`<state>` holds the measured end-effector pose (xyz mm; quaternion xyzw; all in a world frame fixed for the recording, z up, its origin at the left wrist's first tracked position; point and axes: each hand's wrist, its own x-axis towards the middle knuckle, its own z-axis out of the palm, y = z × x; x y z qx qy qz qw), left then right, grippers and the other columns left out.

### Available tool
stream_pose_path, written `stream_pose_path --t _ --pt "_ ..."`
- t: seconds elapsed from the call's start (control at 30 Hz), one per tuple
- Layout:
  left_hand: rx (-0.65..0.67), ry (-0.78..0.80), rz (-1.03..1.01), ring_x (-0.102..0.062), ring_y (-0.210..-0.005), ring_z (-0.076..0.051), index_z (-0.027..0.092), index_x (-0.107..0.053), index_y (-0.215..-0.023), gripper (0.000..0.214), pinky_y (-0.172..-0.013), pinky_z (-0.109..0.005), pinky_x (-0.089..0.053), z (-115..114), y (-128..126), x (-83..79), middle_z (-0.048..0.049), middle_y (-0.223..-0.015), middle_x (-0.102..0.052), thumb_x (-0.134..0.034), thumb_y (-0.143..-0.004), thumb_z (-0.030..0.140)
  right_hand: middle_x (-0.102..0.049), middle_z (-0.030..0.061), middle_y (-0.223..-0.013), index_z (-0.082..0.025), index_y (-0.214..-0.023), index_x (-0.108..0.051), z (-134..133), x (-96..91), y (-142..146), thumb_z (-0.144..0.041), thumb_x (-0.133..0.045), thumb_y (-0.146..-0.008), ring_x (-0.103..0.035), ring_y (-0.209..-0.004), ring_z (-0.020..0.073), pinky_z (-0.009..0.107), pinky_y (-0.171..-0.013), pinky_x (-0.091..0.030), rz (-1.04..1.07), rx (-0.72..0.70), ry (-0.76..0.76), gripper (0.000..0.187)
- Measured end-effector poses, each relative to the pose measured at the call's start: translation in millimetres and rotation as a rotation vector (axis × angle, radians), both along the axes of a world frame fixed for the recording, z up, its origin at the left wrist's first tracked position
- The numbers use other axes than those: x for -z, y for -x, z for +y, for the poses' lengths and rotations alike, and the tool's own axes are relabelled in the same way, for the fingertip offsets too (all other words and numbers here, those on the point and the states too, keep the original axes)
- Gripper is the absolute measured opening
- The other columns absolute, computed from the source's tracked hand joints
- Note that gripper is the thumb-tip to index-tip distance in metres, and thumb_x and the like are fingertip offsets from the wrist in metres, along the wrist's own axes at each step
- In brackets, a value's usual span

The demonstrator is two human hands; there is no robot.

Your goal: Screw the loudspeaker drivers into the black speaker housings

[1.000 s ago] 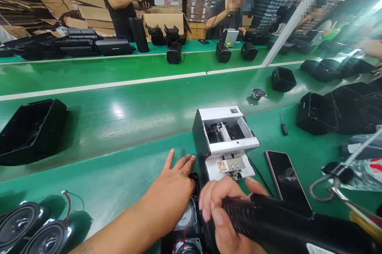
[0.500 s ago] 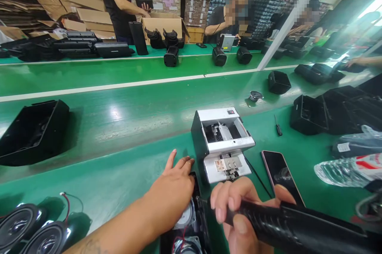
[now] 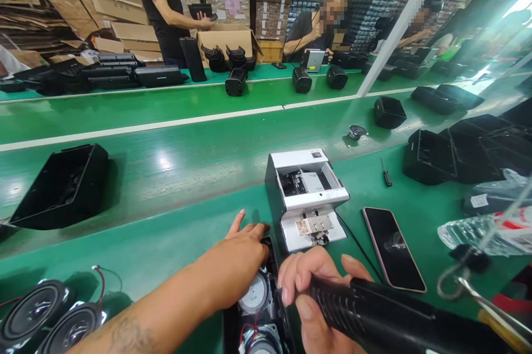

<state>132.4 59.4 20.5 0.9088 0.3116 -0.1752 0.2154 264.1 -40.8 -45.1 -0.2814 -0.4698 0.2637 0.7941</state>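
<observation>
Best to pin the long black plastic housing (image 3: 275, 305) flat on the green bench (image 3: 178, 265), pressing with spread left hand (image 3: 243, 262) beyond the round silver-backed speaker (image 3: 254, 294); steer the black cylindrical tool (image 3: 386, 318) squarely, clamped in right hand (image 3: 313, 268); cannot tell about tip contact.
</observation>
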Motion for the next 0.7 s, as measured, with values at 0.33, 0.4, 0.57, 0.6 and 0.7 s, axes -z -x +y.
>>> stream_pose_path --t 0.33,0.4,0.57,0.6,0.7 --pt "0.001 -0.005 -0.014 -0.069 -0.147 -0.031 0.016 -0.084 -0.108 0.034 -0.146 -0.060 -0.007 -1.1 2.0 6.8 -0.0225 -0.153 -0.070 -0.057 -0.093 0.003 -0.059 -0.0020 -0.095 -0.045 -0.164 -0.044 1.9 7.7 -4.5 -0.024 -0.064 -0.113 -0.065 -0.067 0.0170 0.036 -0.056 -0.058 -0.110 -0.001 -0.057 0.058" --pt "0.001 -0.006 -0.008 -0.070 -0.145 -0.032 0.016 -0.084 -0.108 0.033 -0.146 -0.061 -0.008 -0.5 1.0 7.6 -0.0224 -0.148 -0.072 -0.058 -0.093 0.004 -0.060 -0.0019 -0.095 -0.044 -0.165 -0.042 2.5 6.9 -5.3 -0.024 -0.063 -0.113 -0.064 -0.066 0.0170 0.035 -0.056 -0.057 -0.092 0.019 -0.052 0.059" --pt "0.006 0.009 0.013 -0.070 -0.144 -0.033 0.014 -0.085 -0.112 0.032 -0.146 -0.059 -0.011 0.3 -2.5 3.8 -0.0218 -0.139 -0.074 -0.060 -0.094 0.006 -0.059 -0.0008 -0.079 -0.038 -0.129 -0.063 1.0 -0.1 -5.1 -0.031 -0.062 -0.109 -0.059 -0.055 0.0220 0.036 -0.044 -0.048 -0.162 -0.013 0.057 0.021" --pt "0.007 0.015 0.019 -0.070 -0.143 -0.032 0.014 -0.085 -0.113 0.032 -0.146 -0.058 -0.013 0.2 -3.3 2.0 -0.0213 -0.137 -0.075 -0.060 -0.094 0.006 -0.059 0.0007 -0.077 -0.035 -0.116 -0.064 -0.2 -1.0 -6.0 -0.034 -0.062 -0.109 -0.060 -0.055 0.0240 0.037 -0.043 -0.047 -0.182 -0.047 0.107 0.008" --pt "0.008 0.029 0.031 -0.073 -0.139 -0.032 0.013 -0.085 -0.114 0.034 -0.145 -0.055 -0.021 -0.1 -5.1 -3.0 -0.0212 -0.136 -0.076 -0.059 -0.094 0.004 -0.061 0.0028 -0.076 -0.030 -0.100 -0.061 -3.6 0.1 -10.5 -0.037 -0.062 -0.109 -0.064 -0.061 0.0248 0.038 -0.049 -0.051 -0.199 -0.123 0.208 0.011"
